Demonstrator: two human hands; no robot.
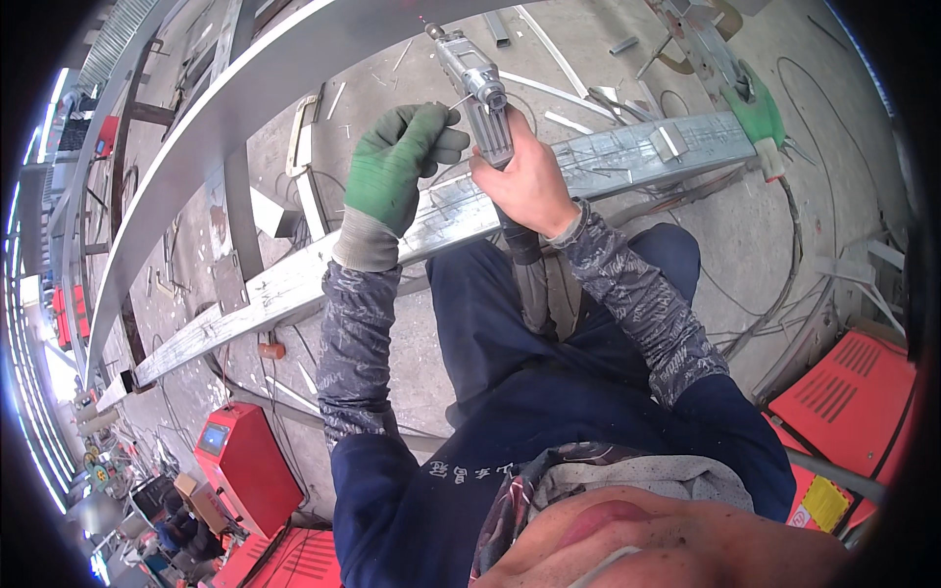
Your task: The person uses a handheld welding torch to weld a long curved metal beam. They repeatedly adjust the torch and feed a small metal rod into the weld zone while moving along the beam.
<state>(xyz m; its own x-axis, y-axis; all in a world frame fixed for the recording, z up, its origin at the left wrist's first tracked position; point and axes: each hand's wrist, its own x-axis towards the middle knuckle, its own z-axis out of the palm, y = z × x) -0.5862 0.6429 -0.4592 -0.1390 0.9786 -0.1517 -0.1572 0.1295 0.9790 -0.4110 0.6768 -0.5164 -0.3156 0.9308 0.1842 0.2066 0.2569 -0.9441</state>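
My bare right hand [524, 176] is closed around the ribbed grip of a silver handheld welding gun [472, 73], whose nozzle points away from me to the upper left. Close to the gun's left side is my left hand [392, 162], in a green and grey glove with its fingers curled. A thin wire-like piece [461, 101] shows between the glove's fingertips and the gun; whether the fingers pinch it is not clear. Beneath both hands runs a long silver metal beam [598, 165], crossing in front of my knees. At its right end hangs another green glove [757, 113].
A wide curved metal strip [186, 147] arches across the upper left. Metal offcuts [554, 49] and cables [789, 235] lie on the concrete floor. A red machine with a small screen [245, 456] stands at lower left, red vented housings [848, 392] at right. An orange-headed mallet [272, 350] is below the beam.
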